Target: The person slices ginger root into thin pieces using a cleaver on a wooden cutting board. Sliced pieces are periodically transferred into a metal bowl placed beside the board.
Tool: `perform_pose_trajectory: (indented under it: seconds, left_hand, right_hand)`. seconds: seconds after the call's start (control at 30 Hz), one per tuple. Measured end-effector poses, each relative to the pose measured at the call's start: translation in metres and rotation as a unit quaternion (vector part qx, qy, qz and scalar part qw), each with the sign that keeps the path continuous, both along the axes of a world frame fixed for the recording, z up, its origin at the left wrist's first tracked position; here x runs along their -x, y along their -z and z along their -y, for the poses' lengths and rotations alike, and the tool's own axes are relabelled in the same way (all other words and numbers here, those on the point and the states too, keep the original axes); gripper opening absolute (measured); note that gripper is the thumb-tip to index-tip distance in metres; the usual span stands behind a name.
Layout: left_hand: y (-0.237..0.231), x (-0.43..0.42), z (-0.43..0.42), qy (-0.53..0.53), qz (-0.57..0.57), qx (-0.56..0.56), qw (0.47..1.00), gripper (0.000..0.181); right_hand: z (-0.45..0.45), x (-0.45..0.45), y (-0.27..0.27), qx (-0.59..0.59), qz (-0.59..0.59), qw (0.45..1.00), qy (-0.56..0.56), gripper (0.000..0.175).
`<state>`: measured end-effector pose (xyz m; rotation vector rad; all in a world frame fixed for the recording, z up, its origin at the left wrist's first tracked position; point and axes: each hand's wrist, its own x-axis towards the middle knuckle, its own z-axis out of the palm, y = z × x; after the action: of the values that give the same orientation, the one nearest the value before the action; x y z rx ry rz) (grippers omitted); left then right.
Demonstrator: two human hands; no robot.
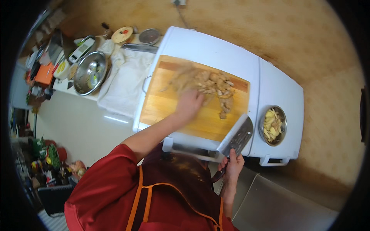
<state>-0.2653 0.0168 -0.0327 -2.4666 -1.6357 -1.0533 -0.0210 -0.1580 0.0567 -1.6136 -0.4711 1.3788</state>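
A wooden cutting board (pixel 202 122) lies on a white freezer chest (pixel 199 42). Chopped pale-brown meat (pixel 227 85) is piled across its far half, with a few pieces trailing toward the near right. My left hand (pixel 189 105) is at the pile's near left side, blurred; its fingertips and whether they grip a piece cannot be made out. Some meat just beyond it is blurred too. My right hand (pixel 232 166) grips the handle of a cleaver (pixel 238 137), its broad blade tilted over the board's near right corner and the chest's edge.
A metal bowl of sliced yellowish pieces (pixel 271 125), perhaps ginger, stands on the chest at the right. Left of the chest, a counter bears a white cloth (pixel 127 78), a large steel bowl (pixel 91 73), a lidded tub (pixel 122 35) and a covered dish (pixel 149 36). A wall rises behind.
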Motion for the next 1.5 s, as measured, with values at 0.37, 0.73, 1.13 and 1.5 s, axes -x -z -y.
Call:
perform_pose_trajectory:
  seconds: [0.37,0.73,1.13,1.5]
  left_hand:
    - [-0.04,0.012,0.034,0.023,0.167,0.099,0.981,0.053]
    - [0.004,0.078,0.109,-0.096,0.195,0.178,0.96,0.054]
    - [0.026,0.093,0.089,-0.184,0.398,0.359,0.824,0.019]
    - [0.03,0.089,0.099,-0.191,0.451,0.365,0.792,0.016]
  right_hand:
    - [0.013,-0.005,-0.004,0.004,0.052,0.998,-0.022,0.022]
    - [-0.017,0.032,0.027,-0.018,0.312,0.903,-0.295,0.039]
    - [-0.053,0.107,0.009,-0.083,0.471,0.749,-0.458,0.032]
    - [-0.045,0.114,0.006,-0.11,0.482,0.735,-0.465,0.029]
